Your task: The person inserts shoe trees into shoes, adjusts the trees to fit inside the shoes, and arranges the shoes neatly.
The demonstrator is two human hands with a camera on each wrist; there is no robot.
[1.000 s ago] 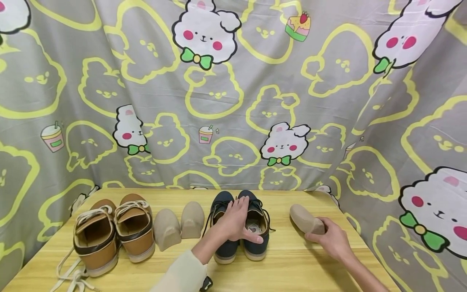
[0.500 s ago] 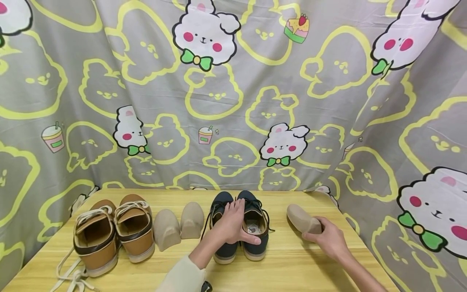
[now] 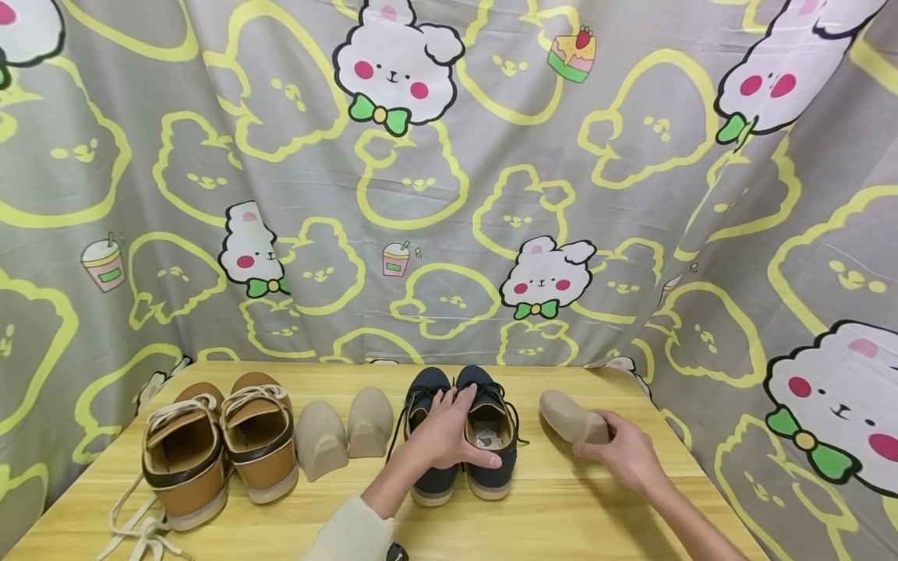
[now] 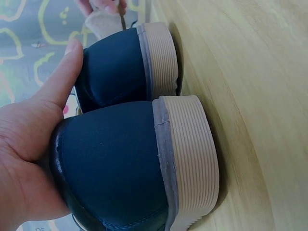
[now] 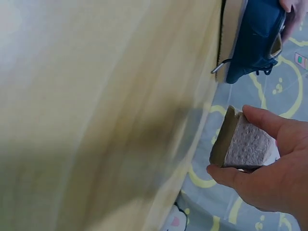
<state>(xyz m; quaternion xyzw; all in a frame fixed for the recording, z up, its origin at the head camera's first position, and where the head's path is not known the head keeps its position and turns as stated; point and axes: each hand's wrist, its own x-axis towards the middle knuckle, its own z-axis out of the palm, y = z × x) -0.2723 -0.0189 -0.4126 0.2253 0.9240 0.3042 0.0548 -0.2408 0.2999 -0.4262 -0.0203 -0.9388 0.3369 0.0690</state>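
My left hand point(image 3: 443, 436) rests across the tops of two navy lace-up shoes point(image 3: 489, 477), its fingers stretched forward and its thumb spread over the right shoe's opening. In the left wrist view the pale ridged heels of both shoes point(image 4: 110, 159) stand on the table, with the left hand point(image 4: 29, 159) against their collars. My right hand point(image 3: 624, 448) pinches the blunt rear end of a beige moulded-pulp shoe insert point(image 3: 564, 413), held above the table to the right of the shoes. In the right wrist view, thumb and fingers sit on opposite edges of the insert point(image 5: 248, 147).
Two more beige shoe inserts point(image 3: 369, 425) lie left of the navy shoes. Beyond them stand two brown shoes point(image 3: 259, 452) with loose white laces point(image 3: 143, 538). A patterned grey curtain point(image 3: 435, 202) hangs behind and around the wooden table point(image 3: 547, 522).
The right hand has moved slightly left, carrying the shoe insert towards the navy shoes. The left hand has barely shifted on the shoes.
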